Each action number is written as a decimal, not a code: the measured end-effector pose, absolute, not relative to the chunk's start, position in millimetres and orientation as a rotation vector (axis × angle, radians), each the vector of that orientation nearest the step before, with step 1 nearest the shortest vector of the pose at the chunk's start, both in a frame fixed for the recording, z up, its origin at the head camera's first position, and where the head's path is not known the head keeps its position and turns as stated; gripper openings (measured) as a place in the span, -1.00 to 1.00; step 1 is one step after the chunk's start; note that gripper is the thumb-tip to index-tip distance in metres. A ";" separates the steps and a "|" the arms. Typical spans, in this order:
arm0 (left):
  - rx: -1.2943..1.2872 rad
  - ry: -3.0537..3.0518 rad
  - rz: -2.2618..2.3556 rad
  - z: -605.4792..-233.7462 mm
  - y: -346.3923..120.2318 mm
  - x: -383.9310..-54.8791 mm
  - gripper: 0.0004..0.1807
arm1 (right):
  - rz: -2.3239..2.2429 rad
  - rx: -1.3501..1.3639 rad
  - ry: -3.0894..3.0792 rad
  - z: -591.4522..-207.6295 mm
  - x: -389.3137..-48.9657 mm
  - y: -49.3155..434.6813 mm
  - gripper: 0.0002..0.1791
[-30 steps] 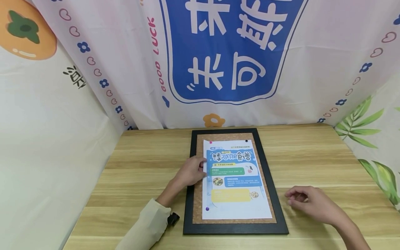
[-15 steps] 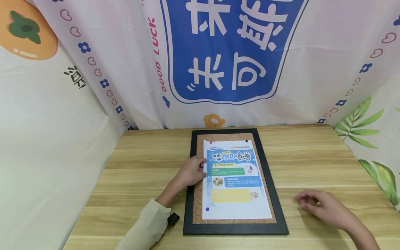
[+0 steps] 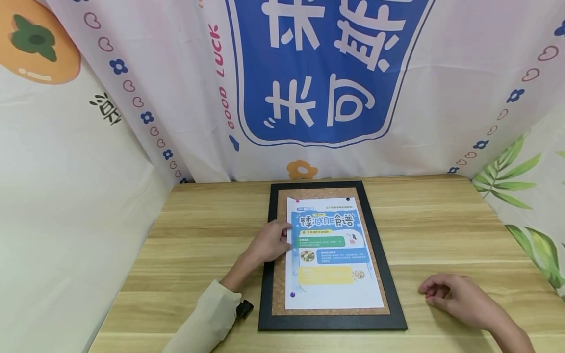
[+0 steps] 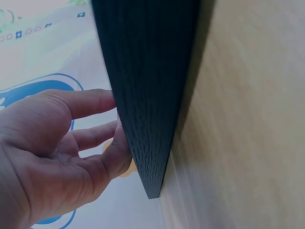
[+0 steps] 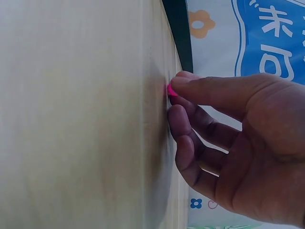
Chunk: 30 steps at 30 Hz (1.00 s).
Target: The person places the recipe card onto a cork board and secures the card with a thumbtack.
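A printed poster (image 3: 333, 296) lies on a cork board (image 3: 282, 306) with a black frame (image 3: 331, 322). Push pins show at three of its corners: a pink one (image 3: 297, 201), a black one (image 3: 347, 199) and a purple one (image 3: 293, 294). My left hand (image 3: 270, 240) reaches over the frame's left side, its fingertips resting at the poster's left edge. To the right of the board, low over the table, my right hand (image 3: 454, 296) pinches a small pink push pin (image 5: 172, 89) between thumb and forefinger; most of the pin is hidden by the fingertips.
The board lies on a wood-grain table (image 3: 207, 220). A printed curtain (image 3: 194, 98) hangs behind its far edge, with more cloth at both sides. A small black object (image 3: 244, 309) sits at the left sleeve's cuff.
My right hand has moved right and slightly nearer, away from the board, and a bit of pink now shows at its fingertips. The left hand and the board stay put.
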<state>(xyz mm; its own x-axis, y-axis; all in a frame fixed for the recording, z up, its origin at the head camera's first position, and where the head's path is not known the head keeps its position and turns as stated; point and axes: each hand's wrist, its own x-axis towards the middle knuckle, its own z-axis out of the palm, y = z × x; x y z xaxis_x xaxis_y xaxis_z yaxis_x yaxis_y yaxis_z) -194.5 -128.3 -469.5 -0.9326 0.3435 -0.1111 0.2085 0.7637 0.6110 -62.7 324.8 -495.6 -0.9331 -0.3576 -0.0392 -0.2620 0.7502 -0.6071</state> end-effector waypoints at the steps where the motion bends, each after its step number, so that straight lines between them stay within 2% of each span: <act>1: 0.434 2.745 0.909 -469.4 -128.3 -194.4 -0.41 | -0.922 -0.488 2.790 -495.3 -62.7 324.0 -0.84; 30: 0.437 2.735 0.920 -470.1 -128.4 -194.5 -0.41 | -1.013 -0.563 2.736 -487.7 -67.7 293.7 -0.88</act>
